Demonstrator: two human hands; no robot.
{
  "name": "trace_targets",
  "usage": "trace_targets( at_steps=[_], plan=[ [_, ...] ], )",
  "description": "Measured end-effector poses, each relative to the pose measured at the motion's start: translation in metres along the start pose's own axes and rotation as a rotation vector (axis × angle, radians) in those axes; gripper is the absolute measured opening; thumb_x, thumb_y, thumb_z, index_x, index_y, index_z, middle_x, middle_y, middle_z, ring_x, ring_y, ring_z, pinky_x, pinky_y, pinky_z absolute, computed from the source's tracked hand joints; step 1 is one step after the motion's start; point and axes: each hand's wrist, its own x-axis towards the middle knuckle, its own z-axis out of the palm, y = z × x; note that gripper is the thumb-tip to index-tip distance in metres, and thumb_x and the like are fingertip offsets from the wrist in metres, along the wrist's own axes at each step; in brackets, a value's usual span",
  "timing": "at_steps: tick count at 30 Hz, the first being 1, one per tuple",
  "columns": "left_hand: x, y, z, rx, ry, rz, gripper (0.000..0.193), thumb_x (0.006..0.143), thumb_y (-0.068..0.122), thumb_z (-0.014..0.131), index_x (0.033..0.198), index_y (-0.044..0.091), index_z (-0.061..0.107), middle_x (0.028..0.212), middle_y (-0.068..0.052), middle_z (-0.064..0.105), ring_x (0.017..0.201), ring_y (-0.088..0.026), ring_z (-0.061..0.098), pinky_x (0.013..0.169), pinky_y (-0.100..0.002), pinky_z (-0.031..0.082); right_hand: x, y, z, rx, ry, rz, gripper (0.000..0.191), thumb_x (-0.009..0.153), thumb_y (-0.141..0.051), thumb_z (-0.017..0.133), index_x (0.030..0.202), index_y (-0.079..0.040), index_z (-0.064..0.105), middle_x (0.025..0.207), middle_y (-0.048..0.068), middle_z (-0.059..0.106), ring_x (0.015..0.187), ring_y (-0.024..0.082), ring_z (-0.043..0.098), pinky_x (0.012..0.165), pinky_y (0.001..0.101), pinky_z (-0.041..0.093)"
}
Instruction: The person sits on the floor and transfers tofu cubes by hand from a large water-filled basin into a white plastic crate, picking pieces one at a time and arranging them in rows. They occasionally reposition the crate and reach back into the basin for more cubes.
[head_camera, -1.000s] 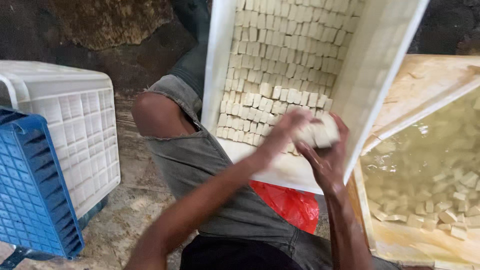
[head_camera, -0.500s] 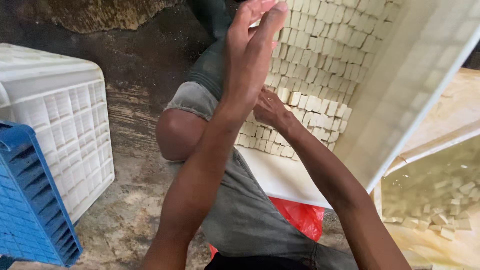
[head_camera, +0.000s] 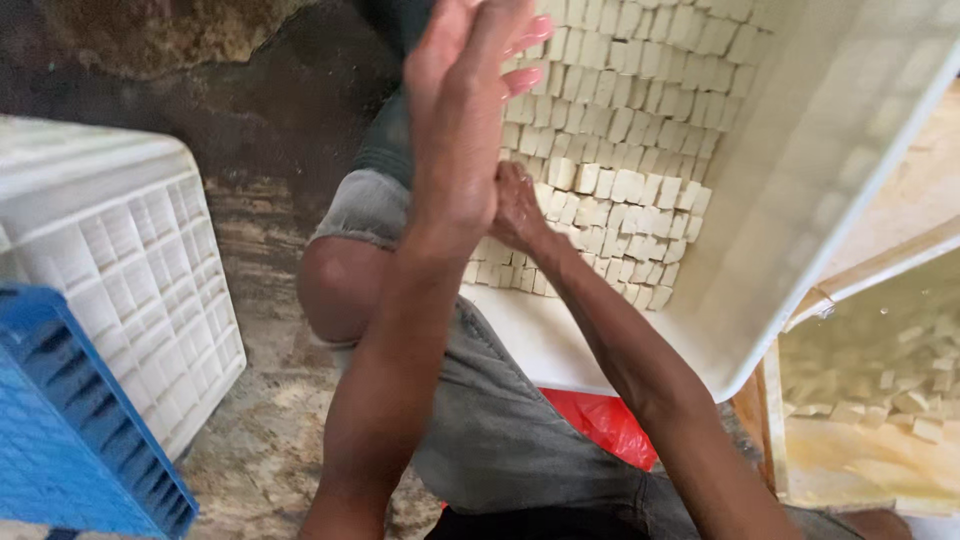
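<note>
A big white tray (head_camera: 800, 200) leans tilted against my knee, and rows of small pale cubes (head_camera: 640, 110) are packed inside it. My left hand (head_camera: 465, 110) is raised flat in front of the upper rows, fingers stretched out and holding nothing. My right hand (head_camera: 515, 205) reaches in under the left wrist and touches the cubes in the middle rows. Its fingers are partly hidden behind the left wrist, so its grip is unclear.
A white slatted crate (head_camera: 120, 270) stands at the left, with a blue crate (head_camera: 70, 440) in front of it. A red plastic bag (head_camera: 600, 425) lies under the tray. At the right, a wooden-framed vat (head_camera: 880, 390) holds more cubes in cloudy liquid. The ground is wet and rough.
My left hand has risen from the tray's lower edge to its upper rows and opened flat. My right hand has moved left and up onto the cube rows.
</note>
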Motion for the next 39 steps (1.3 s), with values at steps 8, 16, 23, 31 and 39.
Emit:
trace_targets(
  at_steps=[8,16,23,31,39],
  plan=[
    [0.001,0.002,0.011,-0.014,-0.022,-0.010,0.052,0.100,0.043,0.064,0.135,0.005,0.064,0.130,-0.009,0.069,0.120,-0.024,0.069,0.097,-0.037,0.054,0.012,0.028,-0.038,0.008,-0.037,-0.213,0.029,0.087,-0.007,0.066,0.116,-0.001,0.071,0.113,0.017,0.068,0.111,0.034,0.058,0.097,0.0490,0.048],
    [0.008,-0.035,0.018,0.147,-0.040,-0.065,0.042,0.101,0.035,0.066,0.128,0.003,0.068,0.114,-0.010,0.076,0.108,-0.019,0.071,0.088,-0.033,0.056,-0.025,0.077,-0.096,-0.690,-0.372,-0.334,0.009,0.081,-0.001,0.070,0.089,-0.003,0.073,0.110,0.013,0.068,0.109,0.027,0.057,0.102,0.0421,0.047],
    [-0.006,-0.127,0.033,0.877,-0.358,0.213,0.027,0.104,0.023,0.057,0.119,0.005,0.070,0.115,-0.019,0.075,0.109,-0.037,0.072,0.091,-0.046,0.058,-0.059,0.062,-0.105,-0.265,0.040,-0.243,0.029,0.072,0.000,0.071,0.101,-0.001,0.071,0.114,0.018,0.065,0.115,0.036,0.057,0.100,0.0501,0.047],
    [-0.066,-0.236,0.019,1.461,-0.652,-0.125,0.077,0.093,0.046,0.063,0.145,-0.007,0.043,0.129,-0.028,0.064,0.120,-0.046,0.060,0.100,-0.052,0.046,-0.317,0.053,-0.148,0.164,1.060,0.096,0.035,0.085,0.006,0.069,0.118,-0.006,0.072,0.115,0.011,0.072,0.107,0.030,0.070,0.089,0.0417,0.058],
    [-0.121,-0.244,0.032,0.964,-0.269,0.009,0.038,0.090,0.018,0.079,0.113,-0.008,0.064,0.100,-0.017,0.071,0.089,-0.024,0.060,0.079,-0.038,0.052,-0.517,0.226,-0.161,-0.146,0.607,0.803,0.028,0.084,-0.009,0.065,0.111,-0.008,0.072,0.116,0.017,0.069,0.108,0.032,0.064,0.092,0.0444,0.053]
  ],
)
